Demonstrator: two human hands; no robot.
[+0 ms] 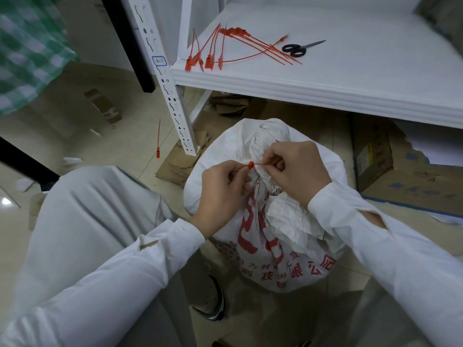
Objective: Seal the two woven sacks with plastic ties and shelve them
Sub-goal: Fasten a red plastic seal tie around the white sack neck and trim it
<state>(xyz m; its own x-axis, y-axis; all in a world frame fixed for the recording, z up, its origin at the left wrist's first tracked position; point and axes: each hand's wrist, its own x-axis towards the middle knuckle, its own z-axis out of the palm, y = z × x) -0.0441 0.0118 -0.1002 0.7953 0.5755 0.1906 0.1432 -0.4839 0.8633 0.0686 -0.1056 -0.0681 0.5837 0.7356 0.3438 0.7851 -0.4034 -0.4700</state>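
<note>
Nearby, spare ties (209, 62), scissors (295, 50) on shelf (350, 71); left hand (220, 194), right hand (298, 171) pinch red tie (250, 164) on sack (288, 246).

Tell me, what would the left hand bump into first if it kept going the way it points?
Probably the bunched neck of the woven sack, right behind the red tie that the left hand pinches. The right hand, pinching the tie too, waits just past it. Depth is hard to judge.
</note>
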